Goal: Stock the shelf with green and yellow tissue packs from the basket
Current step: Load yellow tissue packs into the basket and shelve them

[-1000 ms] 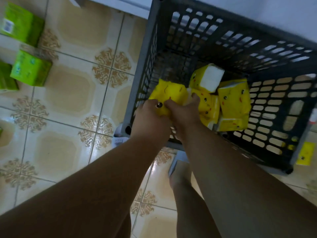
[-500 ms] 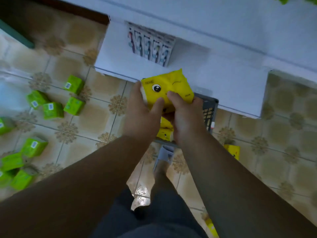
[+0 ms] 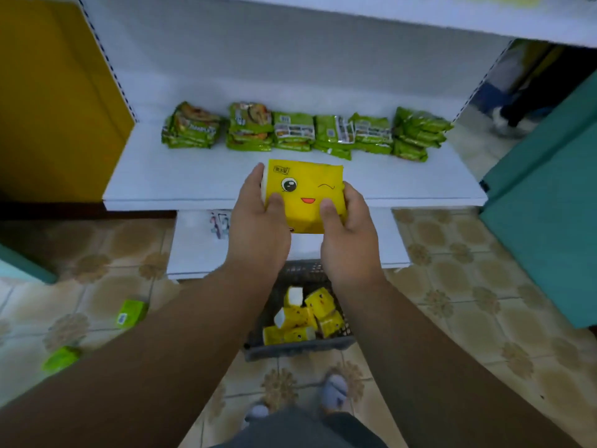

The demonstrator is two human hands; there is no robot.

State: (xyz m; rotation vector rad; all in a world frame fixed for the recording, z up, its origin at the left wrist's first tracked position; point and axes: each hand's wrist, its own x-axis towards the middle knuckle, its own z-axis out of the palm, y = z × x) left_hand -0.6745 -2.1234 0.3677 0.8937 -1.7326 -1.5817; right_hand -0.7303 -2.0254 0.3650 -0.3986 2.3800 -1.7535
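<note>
Yellow tissue pack (image 3: 305, 192), winking face up, sits over the white shelf (image 3: 181, 179) front edge. You grip it with left hand (image 3: 258, 221) and right hand (image 3: 349, 234), thumbs on top. More yellow packs (image 3: 303, 318) lie in the grey basket (image 3: 300, 347) below.

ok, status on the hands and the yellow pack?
Left hand and right hand both grip one yellow pack, face up. Held over the white shelf front edge, not set down. Open space ahead of it.
</note>
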